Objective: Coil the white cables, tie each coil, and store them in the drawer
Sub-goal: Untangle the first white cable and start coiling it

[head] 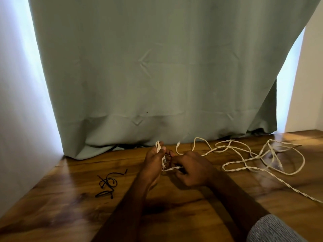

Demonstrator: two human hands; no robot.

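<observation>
White cable [244, 154] between both hands [174, 165]

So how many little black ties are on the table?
2, I think. One black tie lies looped left of the left hand, and another black tie sits just nearer to the camera. They tangle, so more may be hidden.

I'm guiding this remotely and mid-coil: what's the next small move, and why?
Probably draw in another loop: the left hand holds only a small bundle of white cable, the right hand pinches the strand beside it, and most of the cable lies loose to the right on the table. The black ties lie untouched.
</observation>
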